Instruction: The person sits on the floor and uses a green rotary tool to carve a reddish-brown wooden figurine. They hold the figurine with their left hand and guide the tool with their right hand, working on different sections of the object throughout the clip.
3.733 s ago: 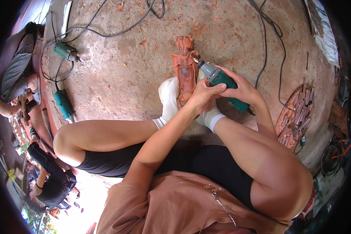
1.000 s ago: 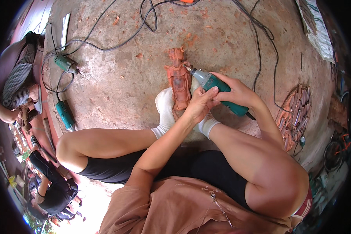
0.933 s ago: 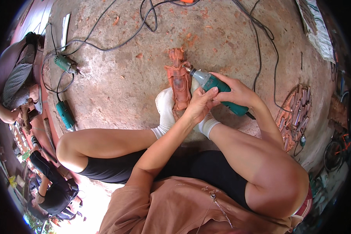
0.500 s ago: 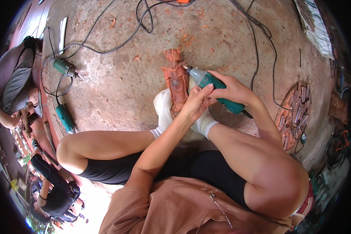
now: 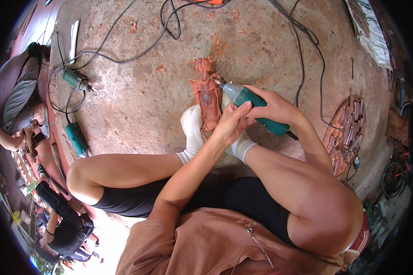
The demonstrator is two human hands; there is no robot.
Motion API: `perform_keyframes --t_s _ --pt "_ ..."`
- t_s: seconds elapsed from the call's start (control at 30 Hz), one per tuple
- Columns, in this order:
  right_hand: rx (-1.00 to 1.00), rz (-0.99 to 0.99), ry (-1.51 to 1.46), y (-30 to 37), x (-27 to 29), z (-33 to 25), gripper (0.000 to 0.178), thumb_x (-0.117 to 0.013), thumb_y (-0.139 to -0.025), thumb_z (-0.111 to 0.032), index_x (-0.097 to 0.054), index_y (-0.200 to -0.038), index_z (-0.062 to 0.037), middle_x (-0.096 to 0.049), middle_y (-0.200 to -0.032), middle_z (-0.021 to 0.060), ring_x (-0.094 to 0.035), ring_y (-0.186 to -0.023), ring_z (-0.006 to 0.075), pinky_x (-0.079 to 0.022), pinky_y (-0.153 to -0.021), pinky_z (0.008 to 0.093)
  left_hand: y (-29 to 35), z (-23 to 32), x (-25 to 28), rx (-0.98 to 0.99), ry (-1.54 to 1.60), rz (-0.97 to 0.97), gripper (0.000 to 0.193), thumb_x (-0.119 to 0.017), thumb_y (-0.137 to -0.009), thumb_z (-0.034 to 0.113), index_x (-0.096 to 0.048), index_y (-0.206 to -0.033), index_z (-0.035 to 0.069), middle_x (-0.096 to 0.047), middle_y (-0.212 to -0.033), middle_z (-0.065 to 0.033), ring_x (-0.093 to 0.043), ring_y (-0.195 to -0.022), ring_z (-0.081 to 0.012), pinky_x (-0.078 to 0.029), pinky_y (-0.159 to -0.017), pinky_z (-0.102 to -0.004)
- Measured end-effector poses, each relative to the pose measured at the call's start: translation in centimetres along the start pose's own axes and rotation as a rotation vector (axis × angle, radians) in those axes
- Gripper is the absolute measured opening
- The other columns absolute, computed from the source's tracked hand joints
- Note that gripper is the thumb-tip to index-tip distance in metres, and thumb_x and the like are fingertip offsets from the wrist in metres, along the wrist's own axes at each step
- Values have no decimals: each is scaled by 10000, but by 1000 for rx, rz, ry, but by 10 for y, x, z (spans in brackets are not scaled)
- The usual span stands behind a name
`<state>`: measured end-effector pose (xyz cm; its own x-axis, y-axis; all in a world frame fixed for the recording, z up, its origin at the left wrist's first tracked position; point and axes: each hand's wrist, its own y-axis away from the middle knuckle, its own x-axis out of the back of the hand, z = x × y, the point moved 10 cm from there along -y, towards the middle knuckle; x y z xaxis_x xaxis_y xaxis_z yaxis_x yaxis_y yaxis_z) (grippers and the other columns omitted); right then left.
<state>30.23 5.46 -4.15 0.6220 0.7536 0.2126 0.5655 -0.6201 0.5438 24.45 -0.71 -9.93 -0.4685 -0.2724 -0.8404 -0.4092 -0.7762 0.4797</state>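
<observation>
Figure (image 5: 209,100) left of the grip, green rotary tool (image 5: 249,97) aslant to it

Head view: the reddish carved figure is ahead of the person, between the two white-socked feet, with the left sock (image 5: 192,128) close against its lower left side and the right sock (image 5: 241,146) on the other. Its long axis runs nearly straight away from the body, head end farthest, leaning slightly left. Whether it lies flat on the concrete floor (image 5: 137,101) or is tilted up between the feet, this steep fisheye view does not settle.

Across that axis the tool slants from lower right to upper left, so its bit (image 5: 216,81) comes to the figure's right-hand edge at shoulder height, at or just beside the wood. The left hand (image 5: 233,123) is nearer, beside the figure's lower right edge, its thumb pressed on the tool and its fingers curled in beneath, partly hidden. The right hand (image 5: 274,106) is farther out to the right, fingers and thumb clamped around the casing. From both sets of fingers, the figure's shoulders lie ahead and to the left.
</observation>
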Motion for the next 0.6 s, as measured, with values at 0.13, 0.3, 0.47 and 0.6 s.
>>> perform_keyframes --t_s 0.13,0.3,0.47,0.6 --pt "-31 6 -50 -1 2 -2 719 -688 -741 -292 -450 -1360 -15 -656 -1000 141 -624 -889 182 -493 -789 311 -6 -1 3 19 9 2 410 -677 -891 251 -493 -1186 33 -628 -1092 -86 -644 -961 -185 -555 -819 -379" --pt "10 13 -33 -1 0 -2 694 -691 -746 -282 -463 -1349 -27 -646 -987 132 -608 -872 170 -490 -779 301 -1 -2 9 13 -13 3 404 -672 -896 245 -489 -1191 40 -626 -1095 -86 -641 -966 -180 -552 -822 -378" --pt "-39 5 -46 -1 2 -3 712 -695 -743 -295 -457 -1353 -16 -649 -1000 145 -615 -891 182 -488 -800 304 -5 0 2 12 14 -12 414 -678 -891 246 -482 -1197 46 -630 -1079 -81 -644 -960 -178 -556 -809 -369" --pt "0 14 -46 -3 1 0 703 -697 -741 -294 -466 -1348 -26 -644 -1000 140 -608 -891 176 -486 -796 301 -4 1 3 13 8 3 404 -681 -889 244 -485 -1183 48 -634 -1059 -75 -649 -948 -179 -561 -795 -366"
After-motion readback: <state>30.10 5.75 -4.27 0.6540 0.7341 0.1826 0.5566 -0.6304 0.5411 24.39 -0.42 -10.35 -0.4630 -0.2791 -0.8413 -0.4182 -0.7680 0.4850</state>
